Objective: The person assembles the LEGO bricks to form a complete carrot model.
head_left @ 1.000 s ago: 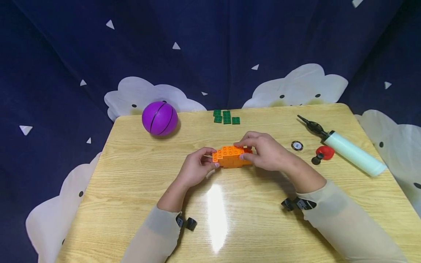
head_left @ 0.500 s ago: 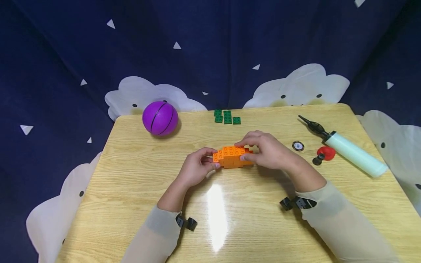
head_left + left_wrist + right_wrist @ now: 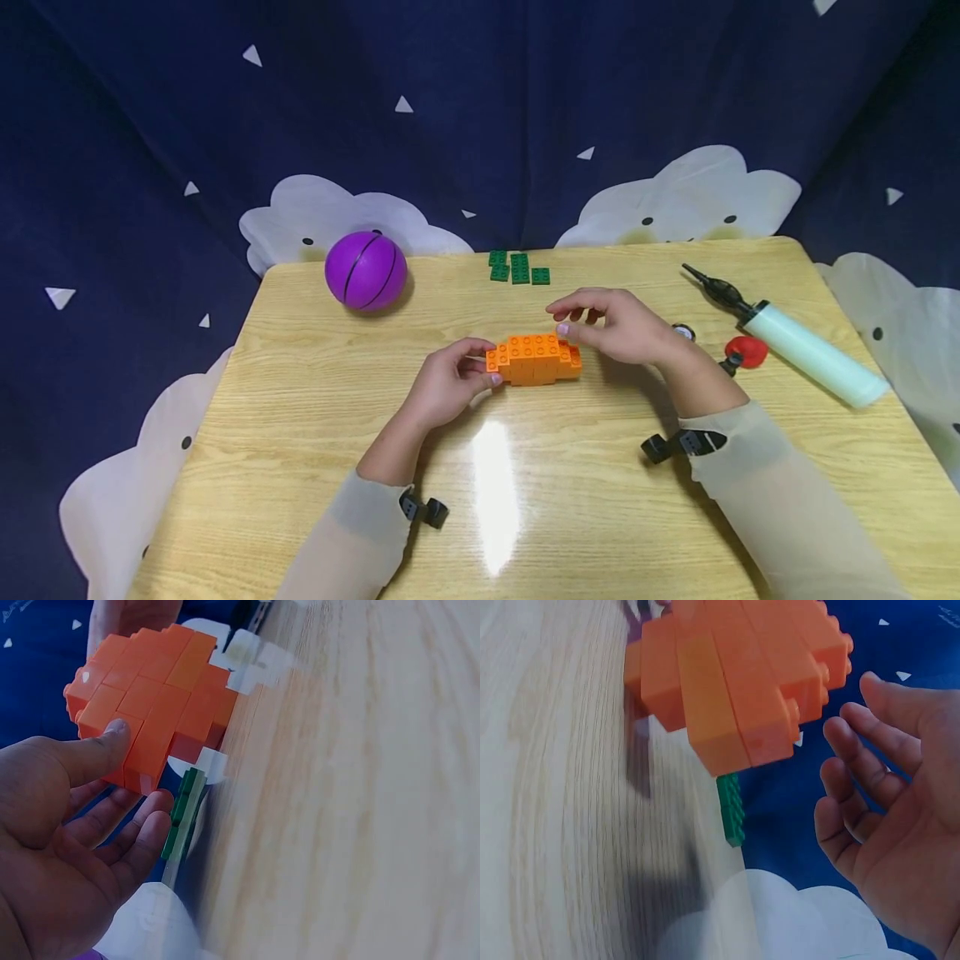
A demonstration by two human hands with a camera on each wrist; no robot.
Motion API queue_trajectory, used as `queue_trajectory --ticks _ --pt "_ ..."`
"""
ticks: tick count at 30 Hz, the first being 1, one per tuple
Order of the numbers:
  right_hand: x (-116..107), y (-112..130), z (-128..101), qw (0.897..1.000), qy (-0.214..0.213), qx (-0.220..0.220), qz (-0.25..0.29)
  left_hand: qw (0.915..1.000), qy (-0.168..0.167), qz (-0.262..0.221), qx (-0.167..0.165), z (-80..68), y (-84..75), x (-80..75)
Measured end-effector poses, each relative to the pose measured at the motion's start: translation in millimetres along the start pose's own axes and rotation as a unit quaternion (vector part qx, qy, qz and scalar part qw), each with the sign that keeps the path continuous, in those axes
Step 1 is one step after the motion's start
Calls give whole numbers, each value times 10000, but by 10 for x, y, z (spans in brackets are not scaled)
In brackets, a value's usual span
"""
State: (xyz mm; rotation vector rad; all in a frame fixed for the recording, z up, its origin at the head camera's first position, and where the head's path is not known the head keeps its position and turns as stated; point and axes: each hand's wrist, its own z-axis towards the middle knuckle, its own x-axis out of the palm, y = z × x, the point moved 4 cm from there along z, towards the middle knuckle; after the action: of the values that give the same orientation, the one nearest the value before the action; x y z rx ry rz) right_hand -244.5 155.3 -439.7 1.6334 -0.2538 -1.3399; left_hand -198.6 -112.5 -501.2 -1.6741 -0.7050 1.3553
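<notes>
A stepped block of joined orange toy bricks (image 3: 534, 362) stands studs up in the middle of the table. My left hand (image 3: 447, 382) pinches its left end, the thumb on the near face and the fingers behind. In the left wrist view the thumb of the left hand (image 3: 82, 825) presses on the orange bricks (image 3: 154, 697). My right hand (image 3: 618, 327) is raised just past the upper right of the block, fingers loosely bent with nothing between them. The right wrist view shows the right hand (image 3: 900, 795) apart from the orange bricks (image 3: 735, 682).
Several green bricks (image 3: 520, 268) lie at the back of the table (image 3: 337, 467). A purple ball (image 3: 366, 271) sits back left. On the right are a hand pump (image 3: 810, 350), a red item (image 3: 747, 351) and a round chip (image 3: 683, 332), partly hidden by the right wrist.
My right hand has let go of the right end of the orange bricks and lifted up and away to the right. The left hand has kept its hold.
</notes>
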Motion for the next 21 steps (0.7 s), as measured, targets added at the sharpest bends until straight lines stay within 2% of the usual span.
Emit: queue_trajectory --ticks 10,21 --pt "14 -195 179 9989 -329 321 -37 10000 48 -56 -27 -3 4 -1" --pt "49 -443 442 9931 -601 1005 68 10000 66 -48 5 3 10 -1"
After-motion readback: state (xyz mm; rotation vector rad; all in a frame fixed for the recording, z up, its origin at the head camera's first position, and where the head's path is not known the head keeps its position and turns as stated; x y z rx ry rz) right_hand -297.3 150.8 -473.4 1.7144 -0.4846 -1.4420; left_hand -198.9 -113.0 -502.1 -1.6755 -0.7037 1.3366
